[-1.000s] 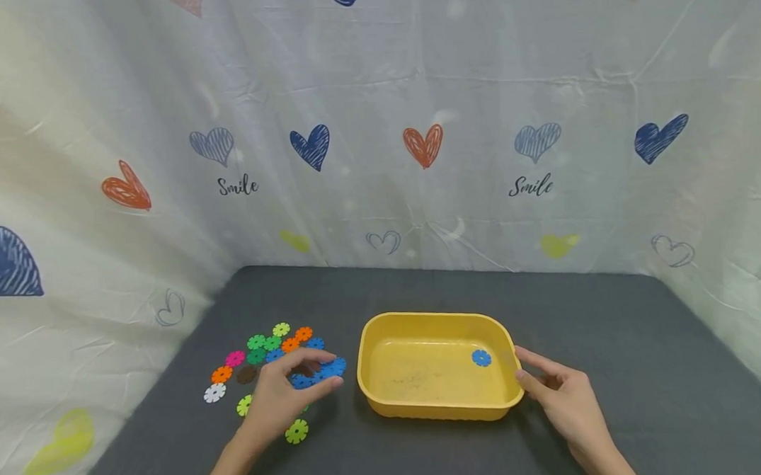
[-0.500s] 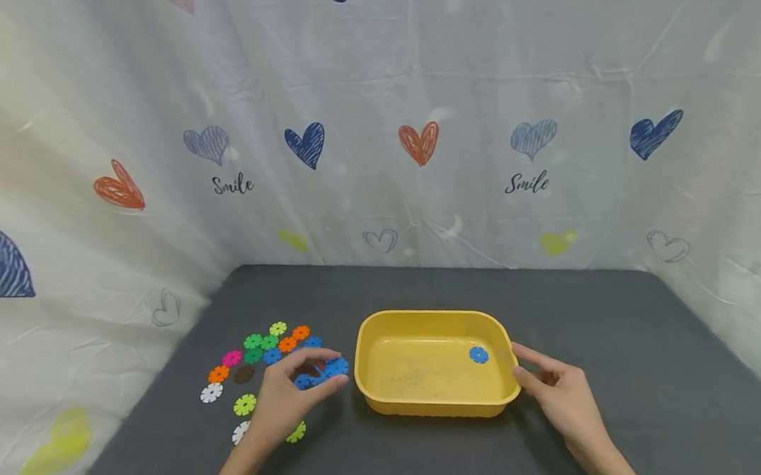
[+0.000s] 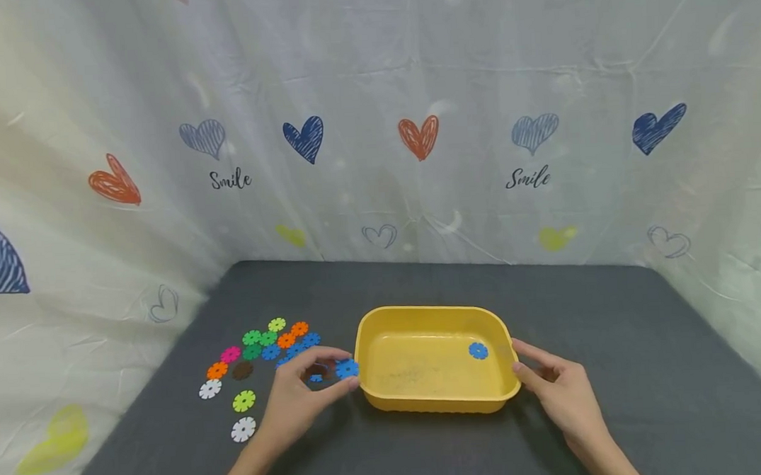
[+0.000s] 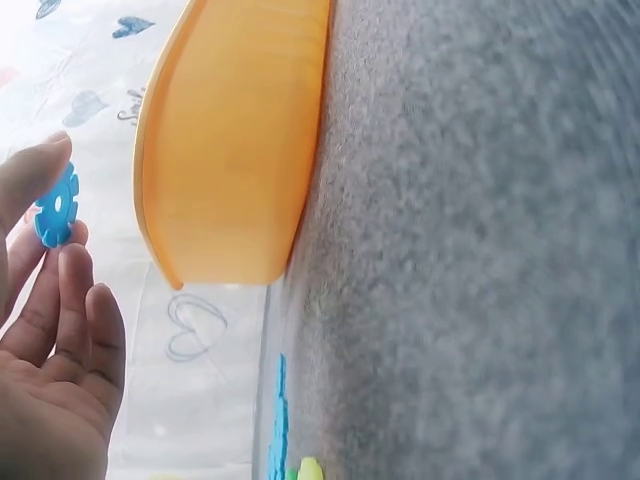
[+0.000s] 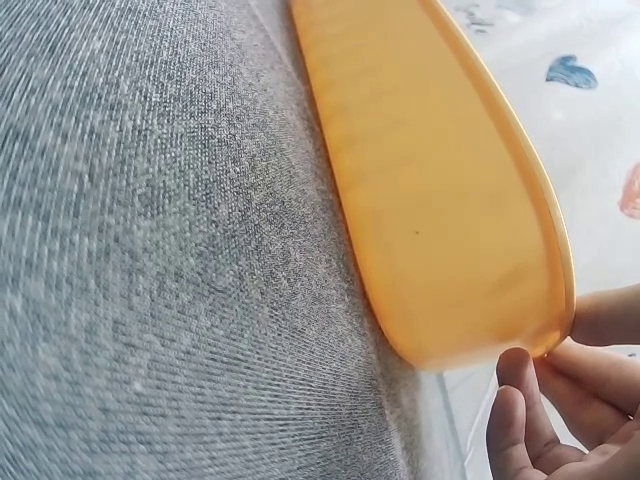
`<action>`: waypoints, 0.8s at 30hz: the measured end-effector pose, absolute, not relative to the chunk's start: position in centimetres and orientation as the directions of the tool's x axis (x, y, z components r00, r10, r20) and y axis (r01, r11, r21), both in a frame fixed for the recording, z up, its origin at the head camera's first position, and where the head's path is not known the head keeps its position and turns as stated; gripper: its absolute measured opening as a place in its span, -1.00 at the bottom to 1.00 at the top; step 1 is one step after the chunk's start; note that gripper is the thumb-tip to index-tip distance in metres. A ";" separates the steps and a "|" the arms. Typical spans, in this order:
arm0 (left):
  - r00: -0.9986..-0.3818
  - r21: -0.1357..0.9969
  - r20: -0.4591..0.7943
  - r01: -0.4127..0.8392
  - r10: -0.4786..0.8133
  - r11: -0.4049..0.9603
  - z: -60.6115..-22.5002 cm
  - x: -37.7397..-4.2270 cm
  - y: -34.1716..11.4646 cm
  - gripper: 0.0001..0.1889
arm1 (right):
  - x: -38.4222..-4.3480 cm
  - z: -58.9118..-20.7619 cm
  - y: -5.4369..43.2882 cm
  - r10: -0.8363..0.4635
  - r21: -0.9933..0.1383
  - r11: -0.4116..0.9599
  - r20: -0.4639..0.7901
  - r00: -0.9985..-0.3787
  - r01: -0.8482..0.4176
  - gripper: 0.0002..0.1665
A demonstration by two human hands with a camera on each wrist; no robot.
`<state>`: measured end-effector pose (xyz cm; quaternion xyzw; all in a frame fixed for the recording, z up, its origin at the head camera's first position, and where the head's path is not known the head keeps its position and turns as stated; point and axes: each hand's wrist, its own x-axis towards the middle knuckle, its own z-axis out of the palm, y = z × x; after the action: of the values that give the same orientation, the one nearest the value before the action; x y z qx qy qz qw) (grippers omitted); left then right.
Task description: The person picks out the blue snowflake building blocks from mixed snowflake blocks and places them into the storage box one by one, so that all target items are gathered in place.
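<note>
My left hand (image 3: 298, 393) pinches a blue notched, flower-shaped plastic disc (image 3: 346, 368) between thumb and fingers, right at the left rim of a yellow basin (image 3: 413, 409). Seen from the left wrist, the pinched disc (image 4: 57, 208) stands on edge, higher than the basin wall (image 4: 230, 150). A second blue disc (image 3: 478, 351) lies inside the basin, toward its right end. On the other side, my right hand (image 3: 564, 392) grips the basin's right rim. The right wrist view has the thumb and fingers on either side of that rim (image 5: 562, 300).
Left of the basin, discs in several colours lie flat on the dark grey cloth, among them a pink disc (image 3: 230, 354), a brown disc (image 3: 242, 370) and a white disc (image 3: 243, 429). A white curtain (image 3: 379, 195) printed with hearts hangs behind the table.
My left hand has moved right with the blue disc, up to the basin's left rim, uncovering more discs behind it. The right hand keeps its hold on the basin.
</note>
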<state>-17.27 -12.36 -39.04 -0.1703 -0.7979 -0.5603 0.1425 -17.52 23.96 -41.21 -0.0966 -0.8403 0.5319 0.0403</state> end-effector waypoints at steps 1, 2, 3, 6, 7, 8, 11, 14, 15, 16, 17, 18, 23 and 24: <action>-0.904 0.848 0.411 0.426 0.115 0.315 -39.0 -17.3 -12.2 -0.68 | -17.5 -41.2 24.0 0.208 -0.901 0.417 -0.036 -0.977 0.122 -0.44; -0.904 0.848 0.409 0.426 0.121 0.314 -39.0 -17.3 -12.1 -0.67 | -17.5 -41.2 24.0 0.212 -0.901 0.416 -0.036 -0.977 0.123 -0.44; -0.902 0.846 0.411 0.430 0.128 0.314 -39.0 -17.4 -12.0 -0.68 | -17.5 -41.2 24.0 0.216 -0.900 0.418 -0.035 -0.976 0.125 -0.45; -0.890 0.831 0.434 0.456 0.141 0.318 -39.2 -17.7 -11.6 -0.67 | -17.4 -41.2 24.0 0.222 -0.896 0.425 -0.032 -0.975 0.126 -0.45; -0.884 0.824 0.445 0.468 0.146 0.321 -39.4 -17.9 -11.5 -0.67 | -17.4 -41.2 24.1 0.220 -0.895 0.428 -0.030 -0.975 0.124 -0.45; -0.878 0.817 0.454 0.477 0.150 0.324 -39.7 -18.2 -11.4 -0.66 | -17.4 -41.2 24.1 0.219 -0.895 0.429 -0.028 -0.975 0.122 -0.45; -0.864 0.795 0.474 0.503 0.171 0.338 -40.5 -19.1 -11.2 -0.65 | -17.5 -41.2 24.1 0.212 -0.891 0.437 -0.025 -0.977 0.118 -0.45; -0.855 0.787 0.479 0.518 0.197 0.335 -40.8 -19.9 -10.8 -0.65 | -17.5 -41.2 24.1 0.206 -0.890 0.442 -0.025 -0.978 0.116 -0.44; -0.851 0.785 0.483 0.525 0.204 0.329 -40.8 -20.1 -10.6 -0.64 | -17.4 -41.2 24.1 0.202 -0.889 0.443 -0.026 -0.979 0.115 -0.44; -0.849 0.783 0.486 0.529 0.209 0.326 -40.7 -20.3 -10.5 -0.64 | -17.4 -41.2 24.1 0.200 -0.889 0.443 -0.027 -0.979 0.115 -0.44; -0.846 0.782 0.489 0.533 0.213 0.323 -40.6 -20.5 -10.3 -0.64 | -17.4 -41.2 24.1 0.198 -0.890 0.442 -0.028 -0.980 0.115 -0.44; -0.843 0.780 0.492 0.538 0.217 0.321 -40.5 -20.7 -10.1 -0.64 | -17.5 -41.3 24.1 0.198 -0.890 0.441 -0.027 -0.980 0.114 -0.44; -0.818 0.756 0.520 0.575 0.248 0.312 -40.1 -21.5 -8.9 -0.64 | -17.5 -41.3 23.9 0.195 -0.891 0.441 -0.025 -0.980 0.110 -0.44; -0.816 0.754 0.520 0.577 0.253 0.312 -40.1 -21.7 -8.6 -0.64 | -17.5 -41.3 23.9 0.193 -0.891 0.441 -0.024 -0.981 0.109 -0.44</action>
<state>-21.67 -8.58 -40.14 -0.2610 -0.7952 -0.5251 0.1547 -17.50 23.87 -41.31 -0.0891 -0.8480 0.5209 0.0405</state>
